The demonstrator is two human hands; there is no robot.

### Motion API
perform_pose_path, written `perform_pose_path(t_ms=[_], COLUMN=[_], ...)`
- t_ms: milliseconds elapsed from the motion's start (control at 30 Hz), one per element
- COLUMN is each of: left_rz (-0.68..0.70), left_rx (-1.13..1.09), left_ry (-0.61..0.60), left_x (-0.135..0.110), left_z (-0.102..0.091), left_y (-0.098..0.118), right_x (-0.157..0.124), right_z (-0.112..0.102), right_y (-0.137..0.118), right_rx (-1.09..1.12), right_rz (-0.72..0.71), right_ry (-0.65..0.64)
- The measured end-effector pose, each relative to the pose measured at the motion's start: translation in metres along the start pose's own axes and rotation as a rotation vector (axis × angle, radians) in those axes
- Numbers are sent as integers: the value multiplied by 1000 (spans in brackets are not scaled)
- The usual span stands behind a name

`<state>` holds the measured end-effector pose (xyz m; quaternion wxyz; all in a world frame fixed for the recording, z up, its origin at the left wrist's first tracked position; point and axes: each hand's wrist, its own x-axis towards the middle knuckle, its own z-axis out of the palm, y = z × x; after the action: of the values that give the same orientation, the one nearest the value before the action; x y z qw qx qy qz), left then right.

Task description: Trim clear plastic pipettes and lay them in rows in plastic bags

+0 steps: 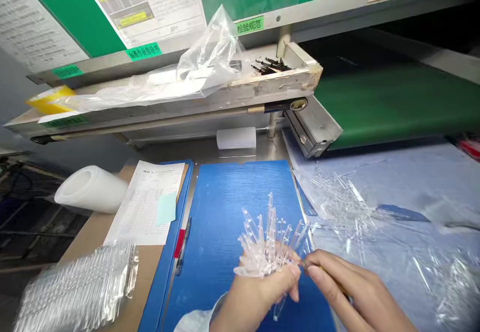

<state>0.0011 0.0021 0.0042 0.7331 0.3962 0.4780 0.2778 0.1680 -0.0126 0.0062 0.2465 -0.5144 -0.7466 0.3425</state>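
My left hand is closed around a fanned bunch of clear plastic parts, long and narrow, with their ends pointing up and outward. One clear end sticks out below the hand. Close beside it on the right, my right hand pinches a slim tool whose small metal tip touches or nearly touches the left fingertips. The fingers hide most of this tool, so its kind is not plain. Both hands are above a blue mat.
More clear parts lie loosely on the bluish sheet at right. To the left are a paper form, a pen, a white foam roll and stacked clear trays. A shelf and green conveyor belt stand behind.
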Motion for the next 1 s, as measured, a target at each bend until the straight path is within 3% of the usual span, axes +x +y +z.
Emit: perform_pose_path(t_ms=[100,300,467,600,833,900,1000], left_rz=[1,71,94,85,127,105,33], left_rx=[-4,81,164,159,93,72,-11], left_ry=[10,35,40,119,103,89,72], left_x=[-2,-6,-9,-10,-5,-6,-7], left_z=[1,1,2,4,5,6,7], left_y=[2,9,15,13,9,5,-4], right_x=[1,0,0,0,1,4,8], right_z=[0,0,4,9,20,15,-2], right_y=[1,7,8,9,7,14,31], right_rx=[0,47,37,73,203,235,299], right_rz=[-10,17,-9,-12,50,133,299], right_ry=[23,-72,67,149,156,261,606])
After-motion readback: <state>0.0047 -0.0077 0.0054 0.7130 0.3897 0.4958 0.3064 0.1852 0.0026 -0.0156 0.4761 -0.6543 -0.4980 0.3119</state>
